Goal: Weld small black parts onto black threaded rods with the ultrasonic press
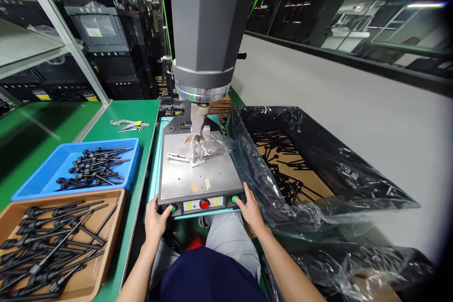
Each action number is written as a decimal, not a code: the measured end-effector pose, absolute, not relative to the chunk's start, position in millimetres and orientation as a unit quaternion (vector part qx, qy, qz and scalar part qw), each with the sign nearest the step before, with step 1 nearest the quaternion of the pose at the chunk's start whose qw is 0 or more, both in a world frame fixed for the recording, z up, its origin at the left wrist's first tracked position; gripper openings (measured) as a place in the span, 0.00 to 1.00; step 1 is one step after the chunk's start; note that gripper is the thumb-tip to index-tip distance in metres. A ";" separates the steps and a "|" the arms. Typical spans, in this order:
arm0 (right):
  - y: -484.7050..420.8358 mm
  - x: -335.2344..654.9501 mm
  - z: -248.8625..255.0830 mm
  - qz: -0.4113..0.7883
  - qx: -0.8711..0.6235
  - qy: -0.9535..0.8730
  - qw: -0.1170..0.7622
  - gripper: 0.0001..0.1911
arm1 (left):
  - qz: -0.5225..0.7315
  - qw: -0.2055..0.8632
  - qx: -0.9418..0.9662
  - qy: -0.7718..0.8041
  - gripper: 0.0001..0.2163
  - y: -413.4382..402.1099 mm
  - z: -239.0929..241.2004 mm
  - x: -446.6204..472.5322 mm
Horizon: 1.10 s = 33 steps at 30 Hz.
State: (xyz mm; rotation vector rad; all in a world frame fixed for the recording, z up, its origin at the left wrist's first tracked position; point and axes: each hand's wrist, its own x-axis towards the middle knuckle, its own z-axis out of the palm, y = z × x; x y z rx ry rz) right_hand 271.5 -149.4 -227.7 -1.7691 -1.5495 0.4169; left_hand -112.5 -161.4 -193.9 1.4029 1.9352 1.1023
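Left grip (155,221) and right grip (251,207), digits apart, rest thumbs on green buttons (234,198), forearms (283,257) angled inward.

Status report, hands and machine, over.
Left hand, right hand: thumbs on round green buttons. Black part beneath grey metal horn. Crumpled clear plastic film close by.

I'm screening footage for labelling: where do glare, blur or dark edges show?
Head view: glints streak the black plastic liner; head view: the window looks smeared; head view: upper right corner falls dark; head view: left hand and right hand look fairly clear.
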 end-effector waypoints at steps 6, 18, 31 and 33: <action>-150.6 270.6 -231.6 0.167 -0.694 -0.593 0.373 0.37 | 0.411 0.251 0.514 0.709 0.32 -164.2 -195.6 -112.1; -151.1 269.1 -235.6 0.167 -0.685 -0.589 0.395 0.35 | 0.428 0.303 0.495 0.693 0.32 -165.6 -194.0 -114.6; -147.6 265.2 -199.8 0.140 -0.684 -0.536 0.474 0.26 | 0.518 0.201 0.531 0.640 0.21 -150.3 -127.4 -86.2; -142.5 253.7 -179.8 0.110 -0.672 -0.523 0.513 0.23 | 0.538 0.291 0.529 0.588 0.18 -132.0 -108.4 -72.3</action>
